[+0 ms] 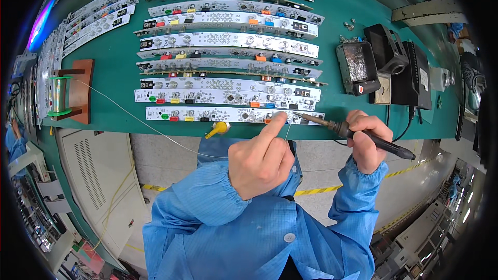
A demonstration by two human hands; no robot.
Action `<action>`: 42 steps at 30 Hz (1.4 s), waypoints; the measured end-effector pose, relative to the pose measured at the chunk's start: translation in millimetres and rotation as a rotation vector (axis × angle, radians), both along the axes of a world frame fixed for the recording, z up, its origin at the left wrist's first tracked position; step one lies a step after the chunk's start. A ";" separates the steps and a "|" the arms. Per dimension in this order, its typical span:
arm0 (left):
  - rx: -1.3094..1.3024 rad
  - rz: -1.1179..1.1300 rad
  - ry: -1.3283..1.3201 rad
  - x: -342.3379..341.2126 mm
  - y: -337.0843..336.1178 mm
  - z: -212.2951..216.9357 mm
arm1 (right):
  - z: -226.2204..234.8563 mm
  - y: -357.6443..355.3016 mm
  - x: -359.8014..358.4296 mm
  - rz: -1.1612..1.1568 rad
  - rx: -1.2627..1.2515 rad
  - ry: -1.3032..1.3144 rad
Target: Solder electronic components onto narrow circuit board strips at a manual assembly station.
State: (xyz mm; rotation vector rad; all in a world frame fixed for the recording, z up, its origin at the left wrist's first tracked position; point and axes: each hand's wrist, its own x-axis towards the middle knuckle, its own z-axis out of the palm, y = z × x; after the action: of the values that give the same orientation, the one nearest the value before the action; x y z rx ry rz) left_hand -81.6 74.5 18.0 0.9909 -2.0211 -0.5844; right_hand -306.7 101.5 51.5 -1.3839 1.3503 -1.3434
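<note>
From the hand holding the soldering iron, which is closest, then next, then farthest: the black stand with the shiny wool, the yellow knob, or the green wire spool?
From the right hand:
1. Black stand, just above it.
2. Yellow knob, left, at the table edge.
3. Green wire spool, far left.

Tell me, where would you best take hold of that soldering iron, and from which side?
Grip the soldering iron on its dark handle, well behind the metal tip, which is probably hot. The right hand does just that, fingers wrapped around the handle from the right, the tip pointing left toward the nearest white circuit board. The cord leaves the rear end, so come from the right, above the table edge.
</note>
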 end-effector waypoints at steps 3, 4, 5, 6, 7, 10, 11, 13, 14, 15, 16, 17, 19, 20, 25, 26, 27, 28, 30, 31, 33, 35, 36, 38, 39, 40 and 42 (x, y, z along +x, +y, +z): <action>-0.014 0.007 0.007 -1.1 -0.3 -2.2 | -1.9 -0.6 -1.6 -0.016 0.012 -0.048; -0.014 0.008 0.007 -1.4 -0.5 -2.1 | -1.1 -0.2 -1.9 -0.020 0.050 -0.060; -0.011 0.008 0.008 -1.8 -0.6 -1.3 | -0.5 0.1 -2.1 -0.025 0.088 -0.073; -0.008 0.008 0.009 -2.1 -0.6 -0.9 | -0.3 0.0 -2.3 -0.025 0.088 -0.073; -0.008 0.009 0.009 -2.3 -0.5 -1.1 | -0.3 -0.4 -2.4 -0.035 0.107 -0.093; -0.001 0.017 0.009 -2.8 -0.1 -2.6 | 2.1 -1.9 -0.1 -0.065 0.163 -0.108; -0.013 0.020 0.010 -3.2 -0.4 -3.5 | 3.0 -2.3 0.7 -0.088 0.201 -0.102; -0.025 0.024 0.011 -3.0 -0.4 -3.7 | 1.8 -3.4 -1.6 -0.089 0.211 -0.118; -0.020 0.021 0.000 -2.7 -0.3 -3.1 | 1.2 -4.0 -2.7 -0.091 0.221 -0.134; -0.014 0.018 -0.011 -2.5 -0.2 -2.7 | 0.9 -4.5 -3.1 -0.090 0.221 -0.133; -0.014 0.019 -0.010 -2.3 -0.3 -3.0 | 0.7 -4.9 -3.3 -0.096 0.232 -0.139; -0.020 0.019 -0.010 -2.4 -0.5 -3.8 | 0.4 -5.1 -3.7 -0.102 0.242 -0.144; -0.025 0.020 -0.009 -2.5 -0.6 -4.1 | -0.7 -5.1 -4.8 -0.094 0.234 -0.143; -0.026 0.020 -0.011 -2.5 -0.7 -3.6 | -1.0 -5.1 -5.1 -0.087 0.227 -0.143; -0.028 0.023 -0.001 -3.6 -0.7 -4.2 | -0.6 -5.5 -3.9 -0.079 0.218 -0.139; -0.027 0.023 -0.002 -3.7 -0.6 -4.8 | -0.5 -5.6 -3.5 -0.083 0.213 -0.143; -0.027 0.023 -0.004 -3.8 -0.4 -5.2 | -0.9 -5.7 -3.5 -0.082 0.213 -0.143; -0.027 0.024 -0.004 -3.9 -0.2 -5.4 | -1.7 -5.7 -3.7 -0.076 0.204 -0.147; -0.027 0.024 0.007 -4.2 -0.1 -5.7 | -1.7 -6.0 -3.6 -0.070 0.194 -0.151; -0.027 0.025 0.007 -4.1 -0.1 -5.5 | -0.8 -6.1 -3.3 -0.070 0.200 -0.150; -0.019 0.017 0.003 -4.0 -0.5 -5.0 | -0.4 -6.1 -3.5 -0.069 0.205 -0.150; -0.028 0.023 0.010 -4.6 -1.2 -6.1 | -0.6 -5.5 -5.0 -0.068 0.232 -0.149; -0.036 0.027 0.017 -4.8 -1.4 -6.3 | -0.8 -5.5 -5.0 -0.067 0.232 -0.148; -0.032 0.029 0.019 -4.7 -1.0 -5.9 | -1.6 -5.8 -5.1 -0.062 0.204 -0.131; -0.029 0.031 0.021 -4.6 -1.0 -5.6 | -2.8 -5.7 -5.6 -0.062 0.204 -0.131; -0.028 0.031 0.021 -4.4 -1.0 -5.0 | -4.4 -5.5 -6.5 -0.058 0.198 -0.146; -0.012 0.025 0.018 -3.7 -1.3 -3.2 | -4.9 -5.4 -6.9 -0.054 0.194 -0.162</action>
State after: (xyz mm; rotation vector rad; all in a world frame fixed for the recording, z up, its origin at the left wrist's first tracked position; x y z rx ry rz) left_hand -85.3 73.2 14.8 0.9985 -1.9920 -0.5651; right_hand -313.6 96.2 46.6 -1.0929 1.3771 -1.2934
